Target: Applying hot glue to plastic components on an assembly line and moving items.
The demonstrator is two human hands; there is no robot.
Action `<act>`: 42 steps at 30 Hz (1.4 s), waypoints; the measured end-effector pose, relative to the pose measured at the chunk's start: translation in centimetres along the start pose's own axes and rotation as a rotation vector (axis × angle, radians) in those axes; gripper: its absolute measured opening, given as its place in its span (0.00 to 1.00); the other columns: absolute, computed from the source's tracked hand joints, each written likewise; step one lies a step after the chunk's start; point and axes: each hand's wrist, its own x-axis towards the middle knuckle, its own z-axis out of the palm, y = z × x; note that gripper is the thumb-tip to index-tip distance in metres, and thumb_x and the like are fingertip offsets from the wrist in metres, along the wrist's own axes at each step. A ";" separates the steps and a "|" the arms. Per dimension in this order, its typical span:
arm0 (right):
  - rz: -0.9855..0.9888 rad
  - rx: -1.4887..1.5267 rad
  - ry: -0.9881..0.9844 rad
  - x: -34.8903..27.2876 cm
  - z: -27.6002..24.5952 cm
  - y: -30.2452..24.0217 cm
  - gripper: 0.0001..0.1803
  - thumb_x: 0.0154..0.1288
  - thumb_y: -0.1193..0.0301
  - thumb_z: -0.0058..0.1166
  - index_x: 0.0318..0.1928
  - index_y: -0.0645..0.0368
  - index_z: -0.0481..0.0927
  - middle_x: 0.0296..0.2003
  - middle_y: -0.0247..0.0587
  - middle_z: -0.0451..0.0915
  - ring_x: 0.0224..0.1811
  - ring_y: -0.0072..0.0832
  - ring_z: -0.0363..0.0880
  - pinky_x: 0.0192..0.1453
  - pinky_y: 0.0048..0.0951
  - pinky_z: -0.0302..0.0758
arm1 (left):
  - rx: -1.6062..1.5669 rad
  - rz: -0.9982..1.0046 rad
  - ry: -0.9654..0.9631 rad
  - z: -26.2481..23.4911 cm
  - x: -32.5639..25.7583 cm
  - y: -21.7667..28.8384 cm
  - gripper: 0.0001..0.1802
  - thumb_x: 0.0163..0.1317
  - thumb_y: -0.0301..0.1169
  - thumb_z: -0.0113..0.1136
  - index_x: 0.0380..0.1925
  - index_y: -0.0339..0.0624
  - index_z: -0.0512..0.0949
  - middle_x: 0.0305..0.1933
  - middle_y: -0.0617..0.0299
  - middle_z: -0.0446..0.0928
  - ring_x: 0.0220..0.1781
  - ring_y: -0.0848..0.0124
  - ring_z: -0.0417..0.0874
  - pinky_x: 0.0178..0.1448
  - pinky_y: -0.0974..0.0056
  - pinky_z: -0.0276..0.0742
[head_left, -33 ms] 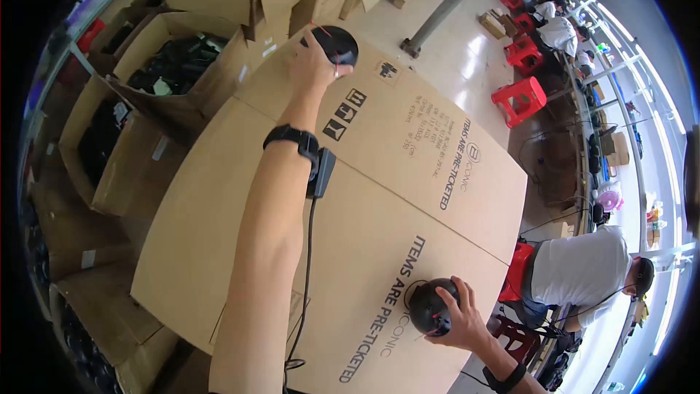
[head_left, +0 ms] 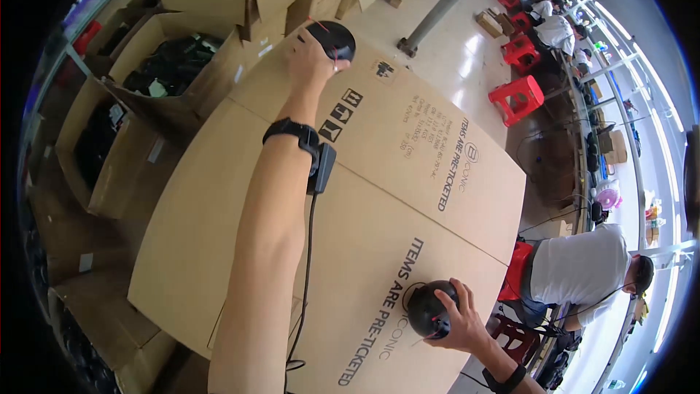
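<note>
My left hand (head_left: 312,62) reaches far across a large cardboard sheet or box top (head_left: 270,168) and is closed round a black, dome-shaped shell (head_left: 339,40) with a thin red wire, near the far edge. My right hand (head_left: 465,328) grips a second black rounded shell (head_left: 426,312) near the right edge; bits of red show on it too. Its fingers curl over the side of the shell. Both shells are at the cardboard; whether they rest on it or hang just above, I cannot tell. A black device with a cable (head_left: 319,171) is strapped at my left wrist.
Open cartons (head_left: 179,66) of black parts stand on the left. Beyond the cardboard rises a grey metal post (head_left: 437,11). A red stool (head_left: 516,98) stands on the floor at right. A seated person in a white shirt (head_left: 576,266) works at the long bench, others farther off.
The view has shifted very slightly. Both hands keep their grip on the black shells, with no clear movement over the cardboard.
</note>
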 end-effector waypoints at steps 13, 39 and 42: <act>0.011 0.056 0.011 0.7 1.3 -0.4 0.58 0.35 0.60 0.78 0.73 0.41 0.66 0.71 0.59 0.57 0.72 0.62 0.59 0.67 0.58 0.76 | -0.184 0.110 0.069 4.0 -5.7 -7.5 0.55 0.48 0.34 0.78 0.73 0.27 0.56 0.73 0.35 0.63 0.74 0.49 0.69 0.76 0.54 0.67; 0.845 0.250 0.340 -34.6 18.5 7.6 0.15 0.66 0.72 0.55 0.52 0.57 0.77 0.44 0.51 0.82 0.45 0.56 0.81 0.47 0.49 0.79 | -0.886 0.398 -1.024 -6.3 -44.1 5.7 0.73 0.29 0.40 0.91 0.75 0.35 0.54 0.69 0.45 0.70 0.69 0.50 0.75 0.74 0.49 0.72; 0.779 0.277 -0.553 -64.5 24.0 -4.8 0.16 0.69 0.59 0.55 0.53 0.50 0.83 0.43 0.48 0.85 0.44 0.47 0.84 0.45 0.44 0.80 | -0.869 0.531 -0.913 -4.0 -46.5 8.5 0.72 0.31 0.40 0.90 0.75 0.36 0.54 0.69 0.45 0.70 0.69 0.52 0.76 0.71 0.51 0.75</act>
